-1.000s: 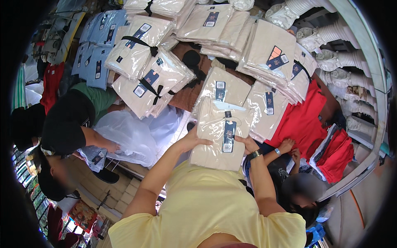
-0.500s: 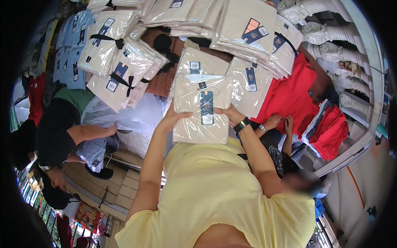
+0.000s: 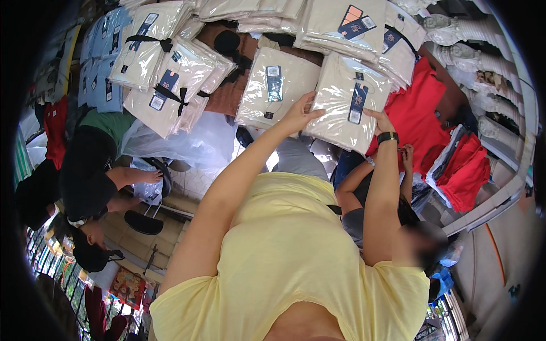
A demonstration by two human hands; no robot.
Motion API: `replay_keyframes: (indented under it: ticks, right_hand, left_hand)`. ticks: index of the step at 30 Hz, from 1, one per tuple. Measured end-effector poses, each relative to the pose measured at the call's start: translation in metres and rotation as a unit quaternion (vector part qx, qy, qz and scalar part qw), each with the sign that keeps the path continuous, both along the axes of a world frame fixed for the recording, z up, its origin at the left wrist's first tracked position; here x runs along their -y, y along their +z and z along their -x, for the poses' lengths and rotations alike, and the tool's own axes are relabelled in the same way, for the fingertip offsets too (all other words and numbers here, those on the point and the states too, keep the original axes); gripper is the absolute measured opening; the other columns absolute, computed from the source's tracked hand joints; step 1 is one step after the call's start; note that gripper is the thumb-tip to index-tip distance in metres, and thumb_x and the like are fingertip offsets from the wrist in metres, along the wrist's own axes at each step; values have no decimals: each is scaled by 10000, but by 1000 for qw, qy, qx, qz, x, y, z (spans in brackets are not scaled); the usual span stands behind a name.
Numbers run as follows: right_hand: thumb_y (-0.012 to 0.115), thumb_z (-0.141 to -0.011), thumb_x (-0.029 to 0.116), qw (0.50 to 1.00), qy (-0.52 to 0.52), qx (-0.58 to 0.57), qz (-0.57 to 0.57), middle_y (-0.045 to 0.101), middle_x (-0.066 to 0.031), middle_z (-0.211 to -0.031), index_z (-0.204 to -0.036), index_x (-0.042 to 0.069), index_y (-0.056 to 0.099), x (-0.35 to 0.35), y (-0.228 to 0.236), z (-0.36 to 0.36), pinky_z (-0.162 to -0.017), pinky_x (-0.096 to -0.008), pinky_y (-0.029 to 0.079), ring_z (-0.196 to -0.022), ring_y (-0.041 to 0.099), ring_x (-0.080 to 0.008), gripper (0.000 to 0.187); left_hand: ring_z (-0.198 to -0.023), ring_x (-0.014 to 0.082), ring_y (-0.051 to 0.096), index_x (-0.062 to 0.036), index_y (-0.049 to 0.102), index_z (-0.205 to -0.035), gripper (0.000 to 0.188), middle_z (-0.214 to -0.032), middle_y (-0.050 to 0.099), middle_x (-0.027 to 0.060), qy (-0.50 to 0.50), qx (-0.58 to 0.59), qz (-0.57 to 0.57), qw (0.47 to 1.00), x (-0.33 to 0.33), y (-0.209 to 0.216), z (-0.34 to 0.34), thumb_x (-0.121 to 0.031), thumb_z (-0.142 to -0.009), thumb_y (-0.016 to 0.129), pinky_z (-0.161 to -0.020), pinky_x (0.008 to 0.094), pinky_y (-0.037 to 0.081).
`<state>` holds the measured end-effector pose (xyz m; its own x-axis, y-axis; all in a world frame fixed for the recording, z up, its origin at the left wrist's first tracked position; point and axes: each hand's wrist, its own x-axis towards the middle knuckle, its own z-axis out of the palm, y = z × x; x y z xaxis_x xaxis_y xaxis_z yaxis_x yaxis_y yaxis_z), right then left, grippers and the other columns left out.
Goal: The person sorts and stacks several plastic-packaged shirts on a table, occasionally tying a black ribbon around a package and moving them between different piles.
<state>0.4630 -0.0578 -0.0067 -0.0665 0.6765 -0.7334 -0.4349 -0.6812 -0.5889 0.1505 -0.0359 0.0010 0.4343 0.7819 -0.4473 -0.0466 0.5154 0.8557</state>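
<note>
Left hand (image 3: 301, 116) and right hand (image 3: 381, 121) on opposite sides of beige packet (image 3: 340, 102).

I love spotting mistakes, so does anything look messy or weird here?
Yes, the red cloth on the right looks a bit messy: it lies loose and rumpled, while the beige packs nearby are folded flat and wrapped. I see no spills.

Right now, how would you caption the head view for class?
Left hand and right hand grip a beige pack near red cloth.
</note>
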Motion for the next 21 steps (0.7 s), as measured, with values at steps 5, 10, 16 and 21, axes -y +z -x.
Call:
replay_keyframes:
  ticks: [5, 10, 16, 21]
  right_hand:
    - [721, -708, -44, 996, 25, 84, 4, 612, -135, -1141, -1271, -7, 452, -11, -10, 4, -867, -396, 515, -990, 624, -257, 625]
    - [772, -673, -18, 974, 56, 214, -55, 632, -131, -1100, -1212, -46, 490, -13, -23, 1, -828, -354, 519, -961, 628, -226, 609]
    - [792, -655, -5, 970, 50, 236, -17, 671, -120, -978, -1049, -70, 600, -9, -21, 8, -752, -343, 539, -831, 657, -226, 443]
    - [726, -690, -67, 991, -45, 126, -27, 622, -138, -1114, -1226, -29, 470, 8, 1, 30, -809, -372, 535, -940, 639, -236, 595]
  left_hand:
    - [-1075, 370, 505, -4, 532, -1132, 494, -1112, 542, 182, 98, -376, -258, 885, -8, -36, 78, -236, -748, 740, -942, 414, 403]
    - [-1096, 399, 474, 1, 484, -1153, 624, -1164, 486, 231, 34, -510, -99, 854, -7, -79, 164, -413, -752, 721, -941, 450, 392]
    - [-1111, 414, 460, -22, 463, -1210, 680, -1217, 443, 242, -1, -477, -116, 871, 8, -101, 172, -470, -759, 703, -952, 502, 368]
    - [-1122, 405, 419, -45, 473, -1196, 546, -1184, 441, 210, 38, -452, -256, 854, -12, -47, 142, -246, -753, 722, -953, 479, 350]
